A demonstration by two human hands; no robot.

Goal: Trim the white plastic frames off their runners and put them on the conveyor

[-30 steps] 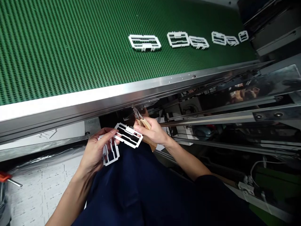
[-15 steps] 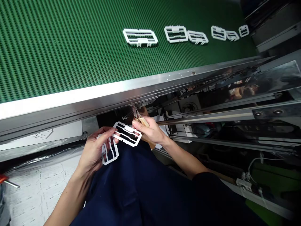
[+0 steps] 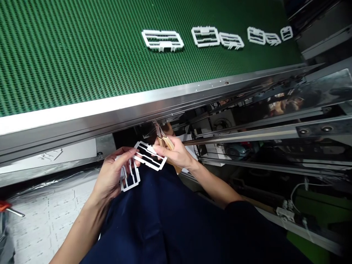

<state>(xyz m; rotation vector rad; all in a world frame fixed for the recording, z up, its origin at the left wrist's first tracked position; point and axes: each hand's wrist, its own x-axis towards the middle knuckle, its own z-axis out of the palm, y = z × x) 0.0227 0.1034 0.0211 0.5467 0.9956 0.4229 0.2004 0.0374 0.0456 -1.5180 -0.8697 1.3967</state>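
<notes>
My left hand is closed on two white plastic frames in front of my dark blue clothing. One white plastic frame is pinched between thumb and fingers and reaches toward the right hand. The other frame hangs lower, partly covered by the left fingers. My right hand grips a pair of nippers with yellowish handles, its jaws pointing up and away. The right thumb lies at the upper edge of the pinched frame; whether it presses on it I cannot tell.
A green ribbed conveyor belt runs across the top, bordered by a metal rail. Several more white frames lie on it. At lower left are a bag of white parts and an orange-handled tool. Metal machine bars fill the right.
The right thumb has shifted slightly left and down over the edge of the pinched frame. The frames on the belt sit slightly higher in view. Both hands keep their holds.
</notes>
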